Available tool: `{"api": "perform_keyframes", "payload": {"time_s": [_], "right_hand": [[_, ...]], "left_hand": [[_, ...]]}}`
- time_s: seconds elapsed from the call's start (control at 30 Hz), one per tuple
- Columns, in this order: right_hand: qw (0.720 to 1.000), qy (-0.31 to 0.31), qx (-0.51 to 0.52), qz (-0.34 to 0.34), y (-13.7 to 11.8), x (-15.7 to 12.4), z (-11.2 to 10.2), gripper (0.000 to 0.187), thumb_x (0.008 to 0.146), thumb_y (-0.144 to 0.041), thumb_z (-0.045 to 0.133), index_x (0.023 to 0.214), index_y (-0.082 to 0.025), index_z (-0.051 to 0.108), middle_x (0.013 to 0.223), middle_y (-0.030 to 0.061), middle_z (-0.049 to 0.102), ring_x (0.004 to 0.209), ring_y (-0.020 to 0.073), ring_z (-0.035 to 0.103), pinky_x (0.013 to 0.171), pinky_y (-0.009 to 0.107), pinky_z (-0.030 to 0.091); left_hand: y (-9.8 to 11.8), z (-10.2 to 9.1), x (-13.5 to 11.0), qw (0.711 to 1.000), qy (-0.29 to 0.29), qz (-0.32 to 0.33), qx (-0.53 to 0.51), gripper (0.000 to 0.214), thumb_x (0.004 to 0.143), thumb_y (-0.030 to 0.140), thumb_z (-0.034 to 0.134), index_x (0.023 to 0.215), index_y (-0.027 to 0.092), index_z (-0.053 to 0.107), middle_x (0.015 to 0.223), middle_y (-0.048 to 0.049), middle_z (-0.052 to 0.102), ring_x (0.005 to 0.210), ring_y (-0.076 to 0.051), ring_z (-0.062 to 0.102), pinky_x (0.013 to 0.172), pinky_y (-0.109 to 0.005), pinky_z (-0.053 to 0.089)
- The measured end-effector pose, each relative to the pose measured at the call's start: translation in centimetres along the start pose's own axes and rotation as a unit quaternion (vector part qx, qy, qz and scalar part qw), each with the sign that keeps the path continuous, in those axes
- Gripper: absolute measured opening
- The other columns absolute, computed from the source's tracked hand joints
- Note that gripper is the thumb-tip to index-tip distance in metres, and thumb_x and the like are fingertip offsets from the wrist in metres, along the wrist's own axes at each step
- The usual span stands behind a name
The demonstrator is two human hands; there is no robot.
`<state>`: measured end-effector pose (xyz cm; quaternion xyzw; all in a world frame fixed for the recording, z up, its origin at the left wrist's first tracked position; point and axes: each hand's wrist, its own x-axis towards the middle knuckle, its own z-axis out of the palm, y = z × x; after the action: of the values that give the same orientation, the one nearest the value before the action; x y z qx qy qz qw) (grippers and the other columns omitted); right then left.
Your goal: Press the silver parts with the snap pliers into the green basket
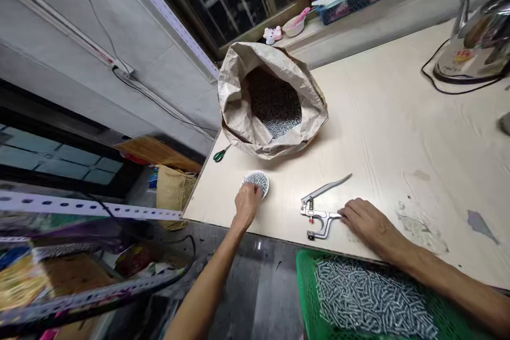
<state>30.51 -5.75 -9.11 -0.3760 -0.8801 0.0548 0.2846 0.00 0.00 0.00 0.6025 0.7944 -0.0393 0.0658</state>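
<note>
Over a small white bowl (266,187) of tiny silvery metal pieces (258,178), my left hand (247,203) has its fingertips closed at the pieces; what they pinch, if anything, is hidden. To the right, snap pliers (324,223) with grey metal arms lie on the tabletop, one handle pointing up and away. My right hand (364,221) rests on the table with its fingers closed around the tip of the lower handle. Behind the bowl stands an open woven sack (235,90) holding many small metal pieces (281,126).
A green basket (303,287) full of short metal pieces sits below the table's front edge, under my right forearm. Green-handled scissors (219,155) lie near the left table edge. A kettle (474,48) with a cord stands back right. A blue basket (354,2) is on the sill.
</note>
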Motion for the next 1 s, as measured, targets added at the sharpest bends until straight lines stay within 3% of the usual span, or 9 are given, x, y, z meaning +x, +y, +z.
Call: {"api": "perform_keyframes", "payload": {"time_s": [0.17,0.27,0.4,0.53,0.7,0.8,0.87,0.93,1.0], "right_hand": [[1.000,0.006,0.003,0.005,0.0,0.3,0.2,0.027,0.097,-0.016,0.033,0.087,-0.014,0.057,0.079,0.0065,0.052,0.072,0.0193,0.045,0.065,0.032,0.036],[1.000,-0.001,-0.001,0.009,0.1,0.2,0.4,0.026,0.097,-0.016,0.035,0.085,-0.015,0.058,0.079,0.0066,0.053,0.073,0.0195,0.046,0.065,0.033,0.036],[1.000,-0.011,-0.006,0.015,0.2,0.1,0.3,0.026,0.096,-0.015,0.036,0.084,-0.015,0.059,0.079,0.0069,0.053,0.075,0.0200,0.046,0.067,0.034,0.036],[1.000,-0.010,-0.012,0.015,0.0,0.3,0.0,0.025,0.096,-0.013,0.037,0.082,-0.015,0.058,0.078,0.0068,0.053,0.075,0.0199,0.045,0.066,0.034,0.035],[1.000,0.003,-0.024,0.012,-0.1,0.6,-0.3,0.024,0.095,-0.013,0.039,0.080,-0.014,0.058,0.076,0.0062,0.052,0.073,0.0192,0.043,0.065,0.033,0.033],[1.000,-0.003,-0.025,0.014,0.0,0.5,-0.2,0.023,0.095,-0.013,0.040,0.081,-0.014,0.058,0.077,0.0063,0.052,0.074,0.0193,0.043,0.066,0.033,0.033],[1.000,-0.008,-0.027,0.012,0.0,0.5,-0.2,0.022,0.095,-0.012,0.040,0.082,-0.014,0.057,0.078,0.0062,0.052,0.074,0.0192,0.043,0.066,0.033,0.033],[0.999,-0.015,-0.031,0.006,0.0,0.5,-0.2,0.022,0.094,-0.010,0.039,0.082,-0.014,0.057,0.079,0.0063,0.052,0.074,0.0191,0.042,0.066,0.033,0.033],[0.999,-0.024,-0.037,-0.004,0.0,0.4,-0.3,0.023,0.093,-0.007,0.038,0.082,-0.014,0.056,0.079,0.0063,0.051,0.073,0.0190,0.041,0.066,0.033,0.032]], "left_hand": [[-0.8,-1.2,-0.6,0.996,0.049,0.019,-0.073,0.013,0.079,0.013,0.052,0.077,0.014,0.065,0.080,-0.0057,0.068,0.075,-0.017,0.062,0.066,-0.024,0.039],[0.1,-0.4,-3.2,0.990,0.036,0.103,-0.091,0.010,0.079,0.013,0.053,0.077,0.015,0.062,0.077,-0.0032,0.064,0.070,-0.015,0.059,0.065,-0.023,0.041],[1.4,2.4,-6.5,0.971,0.003,0.238,-0.006,0.017,0.085,0.010,0.046,0.077,0.016,0.059,0.081,-0.0051,0.059,0.076,-0.017,0.056,0.066,-0.025,0.042],[1.7,4.3,-7.6,0.959,-0.013,0.270,0.084,0.022,0.090,0.009,0.039,0.086,0.016,0.060,0.087,-0.0065,0.057,0.082,-0.019,0.054,0.069,-0.027,0.042],[1.9,4.4,-7.3,0.944,-0.016,0.304,0.128,0.031,0.089,0.004,0.038,0.114,0.015,0.052,0.096,-0.0084,0.057,0.090,-0.021,0.052,0.073,-0.029,0.045],[2.3,4.3,-7.1,0.946,-0.039,0.304,0.105,0.027,0.085,0.002,0.040,0.102,0.015,0.057,0.094,-0.0084,0.059,0.088,-0.021,0.054,0.073,-0.030,0.045],[2.6,4.2,-6.9,0.959,-0.042,0.278,0.034,0.021,0.085,0.005,0.042,0.088,0.016,0.059,0.089,-0.0076,0.061,0.085,-0.020,0.056,0.072,-0.029,0.045],[3.0,3.9,-6.8,0.969,-0.062,0.213,-0.103,0.014,0.085,0.013,0.046,0.079,0.017,0.058,0.080,-0.0057,0.061,0.077,-0.018,0.058,0.068,-0.028,0.046],[3.6,3.6,-7.0,0.945,-0.133,0.105,-0.281,0.012,0.083,0.026,0.052,0.078,0.017,0.057,0.071,-0.0033,0.061,0.062,-0.016,0.058,0.059,-0.027,0.046]]}}
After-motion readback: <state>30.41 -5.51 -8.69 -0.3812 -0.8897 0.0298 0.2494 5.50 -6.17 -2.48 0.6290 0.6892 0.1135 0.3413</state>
